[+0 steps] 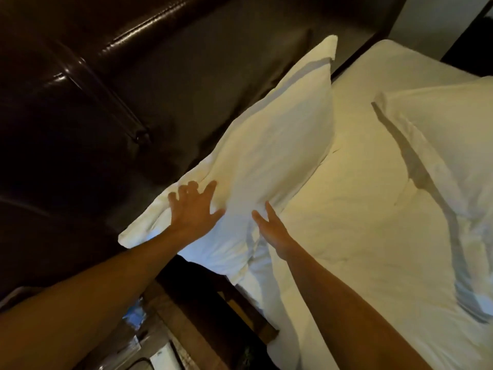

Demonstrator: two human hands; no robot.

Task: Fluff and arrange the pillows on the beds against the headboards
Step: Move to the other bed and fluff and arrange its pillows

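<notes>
A white pillow (266, 145) with a grey band near its edges leans against the dark padded headboard (112, 84), its lower edge on the bed (360, 222); its far corner stands up against the headboard, and its near corner overhangs the dark gap at the bed's side. The left hand (193, 210) lies flat on the pillow's near end, fingers (210, 186) spread wide, so its grip is apart and clamped on nothing; two of the fingertips are blurred and partly sunk in a fold of the case. The right hand (274, 231) reaches in just beside it at the pillow's lower edge, seen edge-on; two fingers show, stretched out and parted, the rest hidden behind the hand, so the grip looks apart, and whether the fingertips touch the cloth or only hover over it I cannot tell. A second pillow (448, 145), also white with a grey band, lies flat on the bed well apart from the first; its far side is cut off by the right edge of the view, and its lower part crumples into the bedding where the outline is hard to follow. Below the left forearm, at the bottom left, sits dim furniture (149, 343) with bluish and pale shapes on it, too dark and blurred to name.
</notes>
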